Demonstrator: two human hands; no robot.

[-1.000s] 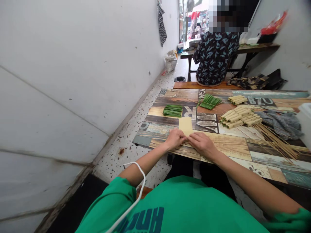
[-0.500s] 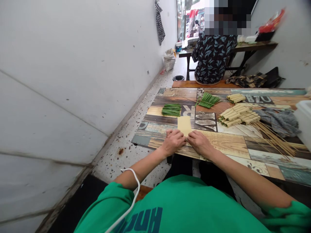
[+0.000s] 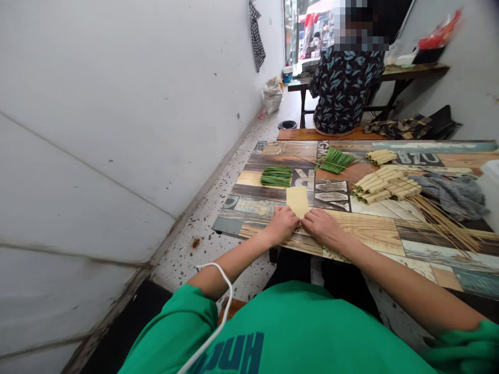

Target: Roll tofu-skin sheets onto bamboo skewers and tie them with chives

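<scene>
A pale yellow tofu skin sheet (image 3: 297,200) lies flat on the patterned table, its near edge under my fingers. My left hand (image 3: 284,224) grips the near left corner with curled fingers. At the near right corner, my right hand (image 3: 318,224) pinches the same edge, close beside the left. What is tucked under the fingertips is hidden. Just beyond the sheet, cut green chives (image 3: 276,176) lie in a neat pile. A second chive bundle (image 3: 336,160) sits farther right. Finished-looking tofu skin rolls (image 3: 384,184) with green ends are stacked to the right, some on skewers.
Loose wooden skewers (image 3: 446,221) fan out at the right, by a grey cloth (image 3: 452,195) and a white container (image 3: 491,174). More rolls (image 3: 381,156) lie behind. Beyond the table (image 3: 362,226), a person (image 3: 349,93) sits on a bench, back turned. A white wall stands left.
Both hands stay at the near edge of the sheet; the left fingers are drawn in a little more. The whole view has shifted slightly.
</scene>
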